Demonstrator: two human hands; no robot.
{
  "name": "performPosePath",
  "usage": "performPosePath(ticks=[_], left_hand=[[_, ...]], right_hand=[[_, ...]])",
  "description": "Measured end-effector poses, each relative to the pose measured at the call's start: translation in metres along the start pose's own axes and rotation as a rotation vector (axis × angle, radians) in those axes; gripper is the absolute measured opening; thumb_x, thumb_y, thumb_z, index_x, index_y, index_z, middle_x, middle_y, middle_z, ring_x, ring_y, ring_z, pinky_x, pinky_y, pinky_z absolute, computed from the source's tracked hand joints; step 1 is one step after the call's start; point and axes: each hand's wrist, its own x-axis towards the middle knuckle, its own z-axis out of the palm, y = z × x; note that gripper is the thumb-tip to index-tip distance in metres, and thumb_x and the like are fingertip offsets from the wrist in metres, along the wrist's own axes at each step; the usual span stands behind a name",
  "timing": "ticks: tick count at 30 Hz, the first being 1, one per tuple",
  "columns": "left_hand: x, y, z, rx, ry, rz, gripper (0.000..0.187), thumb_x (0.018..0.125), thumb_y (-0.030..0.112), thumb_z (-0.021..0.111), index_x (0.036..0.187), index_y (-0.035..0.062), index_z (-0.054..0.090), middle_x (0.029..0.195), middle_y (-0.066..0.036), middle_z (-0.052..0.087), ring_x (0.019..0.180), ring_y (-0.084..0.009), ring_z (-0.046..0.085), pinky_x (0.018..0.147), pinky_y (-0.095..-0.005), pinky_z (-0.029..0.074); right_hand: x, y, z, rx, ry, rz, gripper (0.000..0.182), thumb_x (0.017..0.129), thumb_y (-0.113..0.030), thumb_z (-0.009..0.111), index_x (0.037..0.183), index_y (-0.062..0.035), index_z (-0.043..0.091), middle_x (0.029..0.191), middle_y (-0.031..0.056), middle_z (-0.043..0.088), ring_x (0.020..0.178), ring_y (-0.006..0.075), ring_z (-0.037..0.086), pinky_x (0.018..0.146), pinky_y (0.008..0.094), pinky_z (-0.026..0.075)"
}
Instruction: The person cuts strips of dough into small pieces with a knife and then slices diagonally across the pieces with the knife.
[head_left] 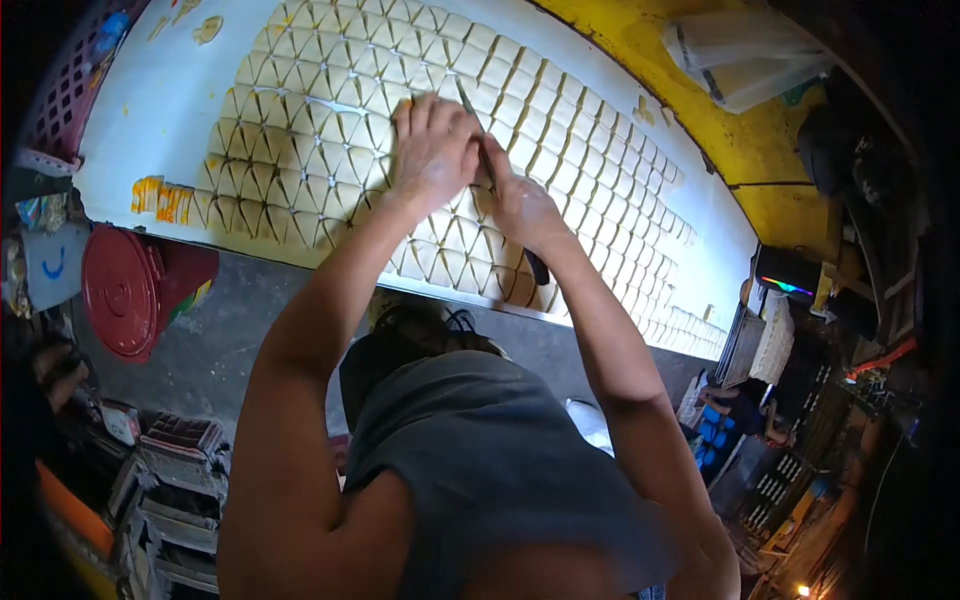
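Observation:
A wide sheet of pale dough (pixel 590 150) lies on the white table, scored into many small pieces. On its left part the pieces are triangles; on the right they run in long rows of squares. My right hand (pixel 525 208) is closed around a long knife (pixel 467 98). The knife lies across the dough, its blade pointing to the far side and its dark end showing below my wrist. My left hand (pixel 435 155) rests palm down on the cut dough just left of the blade, fingers stretched forward and its thumb side close to the knife.
The white table (pixel 150 110) carries orange-yellow strips (pixel 160 200) at its left front and dough scraps (pixel 207 30) behind. A red lidded bucket (pixel 120 290) stands on the floor at left, near stacked trays (pixel 180 450). A plastic bag (pixel 745 60) lies on the yellow surface beyond.

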Motion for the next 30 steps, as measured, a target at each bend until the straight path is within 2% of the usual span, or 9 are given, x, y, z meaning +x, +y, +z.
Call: performPosePath(ticks=[1,4,8,11,16,22,24,26,30], left_hand=[[-0.012,0.005,0.006,0.014,-0.012,0.067,0.035,0.085,0.023,0.075,0.118,0.0126,0.07,0.129,-0.009,0.059,0.14,-0.0352,0.044,0.12,-0.0601,0.028],[-0.024,0.015,0.011,-0.01,-0.102,0.002,0.039,0.084,0.022,0.075,0.122,0.013,0.068,0.13,-0.009,0.059,0.14,-0.0371,0.043,0.121,-0.0592,0.027],[-0.022,0.016,0.01,0.027,-0.136,-0.026,0.038,0.084,0.024,0.075,0.121,0.0138,0.067,0.13,-0.008,0.059,0.14,-0.0377,0.043,0.121,-0.059,0.026],[-0.034,0.021,0.015,-0.01,-0.006,-0.009,0.036,0.085,0.025,0.074,0.118,0.0141,0.067,0.131,-0.009,0.058,0.14,-0.038,0.044,0.122,-0.0599,0.026],[-0.075,0.065,0.012,0.01,-0.111,0.014,0.037,0.082,0.023,0.074,0.117,0.0132,0.067,0.13,-0.009,0.058,0.14,-0.0384,0.044,0.123,-0.06,0.025],[-0.077,0.067,0.016,-0.035,-0.082,-0.023,0.036,0.083,0.022,0.076,0.116,0.0123,0.067,0.13,-0.01,0.058,0.14,-0.039,0.044,0.123,-0.0603,0.025],[-0.092,0.079,0.014,-0.026,0.01,0.007,0.034,0.084,0.021,0.076,0.116,0.0117,0.067,0.129,-0.01,0.058,0.139,-0.0389,0.044,0.122,-0.0604,0.027],[-0.112,0.1,0.01,-0.001,-0.017,0.06,0.034,0.084,0.021,0.077,0.115,0.012,0.068,0.129,-0.009,0.058,0.139,-0.0384,0.045,0.12,-0.0615,0.029],[-0.123,0.114,0.019,0.036,-0.078,-0.016,0.033,0.082,0.02,0.077,0.113,0.0124,0.067,0.128,-0.01,0.056,0.137,-0.0383,0.046,0.119,-0.0625,0.03]], right_hand=[[0.003,0.001,0.005,0.04,0.049,-0.024,0.08,0.096,-0.006,0.051,0.168,-0.0145,0.018,0.11,0.0336,0.072,0.104,0.0501,0.071,0.093,0.0563,0.054],[-0.019,0.007,0.006,0.088,0.065,-0.042,0.079,0.097,-0.007,0.052,0.168,-0.0139,0.019,0.109,0.0315,0.073,0.101,0.05,0.071,0.091,0.057,0.055],[-0.071,0.012,0.002,-0.017,-0.12,0.039,0.081,0.097,-0.006,0.05,0.17,-0.0179,0.015,0.109,0.0316,0.073,0.102,0.0472,0.072,0.093,0.0562,0.055],[-0.072,0.023,0.022,0.012,-0.043,0.022,0.077,0.101,-0.01,0.048,0.17,-0.0184,0.014,0.108,0.0318,0.073,0.102,0.0473,0.072,0.091,0.0565,0.055],[-0.073,0.026,0.035,0.091,0.045,-0.016,0.077,0.101,-0.014,0.055,0.169,-0.0164,0.018,0.105,0.0322,0.073,0.1,0.0495,0.071,0.089,0.0576,0.055],[-0.138,0.043,0.038,0.004,-0.091,-0.003,0.088,0.094,-0.004,0.055,0.171,-0.0169,0.014,0.096,0.0291,0.074,0.095,0.0479,0.072,0.086,0.0563,0.056],[-0.129,0.046,0.05,-0.012,-0.055,-0.002,0.087,0.094,-0.004,0.055,0.17,-0.0154,0.013,0.098,0.0284,0.074,0.094,0.0471,0.072,0.085,0.0564,0.057],[-0.116,0.051,0.068,0.054,0.079,-0.075,0.088,0.094,-0.003,0.056,0.17,-0.0142,0.013,0.099,0.0273,0.074,0.093,0.0465,0.072,0.084,0.0564,0.056],[-0.15,0.064,0.067,0.032,0.102,-0.157,0.085,0.096,-0.005,0.056,0.17,-0.0133,0.015,0.099,0.0271,0.074,0.094,0.0462,0.072,0.083,0.0568,0.056]])
